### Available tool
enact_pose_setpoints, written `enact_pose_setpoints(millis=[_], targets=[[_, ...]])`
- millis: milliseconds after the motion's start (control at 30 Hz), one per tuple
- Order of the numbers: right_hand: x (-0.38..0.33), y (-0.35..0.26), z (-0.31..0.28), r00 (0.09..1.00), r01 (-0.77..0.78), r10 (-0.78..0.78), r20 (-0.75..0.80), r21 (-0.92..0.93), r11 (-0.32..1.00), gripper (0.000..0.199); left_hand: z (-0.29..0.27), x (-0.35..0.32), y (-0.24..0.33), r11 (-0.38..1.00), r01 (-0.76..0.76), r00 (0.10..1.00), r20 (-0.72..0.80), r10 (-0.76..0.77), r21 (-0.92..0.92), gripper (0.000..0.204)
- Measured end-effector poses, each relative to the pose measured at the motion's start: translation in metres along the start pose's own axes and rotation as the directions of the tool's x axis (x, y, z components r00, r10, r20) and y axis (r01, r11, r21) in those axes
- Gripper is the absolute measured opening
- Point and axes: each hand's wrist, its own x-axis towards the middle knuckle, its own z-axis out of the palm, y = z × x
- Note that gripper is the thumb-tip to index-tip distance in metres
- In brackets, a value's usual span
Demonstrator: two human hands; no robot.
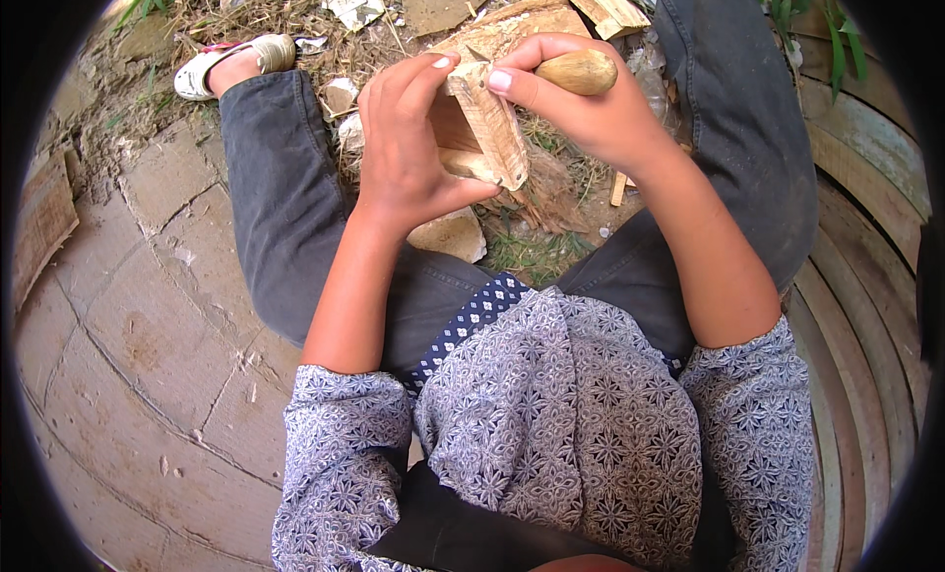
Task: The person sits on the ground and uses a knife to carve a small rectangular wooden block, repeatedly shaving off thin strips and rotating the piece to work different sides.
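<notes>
1. Seated low, knees apart, over a dirt patch littered with wood chips and dry grass; work held in the air between the knees, just above a larger wood block (512,26) lying on the ground.
2. Left hand (409,149) clamped around the pale, rough-split wood piece (487,129), fingers wrapped over its left face and thumb hooked under the lower edge.
3. Right hand (581,104) closed on the rounded wooden handle (579,72) of a small carving tool, thumb pressed on the top of the piece; blade mostly hidden at the upper end of the wood, only a small dark tip (475,53) visible, so its exact edge cannot be told.
4. Hands close together, touching the same piece from 2 sides.
5. Worth doing well, as a judgement: keep the left fingers behind the cutting line, never ahead of the hidden edge.
6. Take thin shavings along the visible grain rather than 1 deep bite; split wood like this probably tears if forced.
7. Use the right thumb as a pivot for short, controlled strokes, wrist doing the work.
8. Keep the stroke aimed away from the thighs in dark trousers (285,198), both just beside the work.
9. Likely risk: a slip off the ragged top edge toward the left thumb.
</notes>
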Motion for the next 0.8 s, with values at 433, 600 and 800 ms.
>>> enact_pose_setpoints(millis=[433, 600, 800], targets=[[0.002, 0.002, 0.001, 0.992, -0.123, 0.121, -0.029, -0.071, 0.99, 0.022, 0.005, -0.002, -0.002, 0.996, 0.081, 0.996, -0.028, -0.08, 0.028, 0.123], [0.003, 0.009, 0.004, 0.967, -0.186, 0.213, -0.142, 0.18, 0.966, 0.023, 0.005, -0.002, -0.001, 0.984, 0.148, 0.988, -0.022, -0.151, -0.103, 0.116], [0.008, 0.019, 0.005, 0.974, -0.069, 0.087, -0.208, 0.093, 0.993, 0.025, 0.003, 0.002, 0.0, 0.93, 0.258, 0.964, -0.001, -0.267, -0.263, 0.115]])
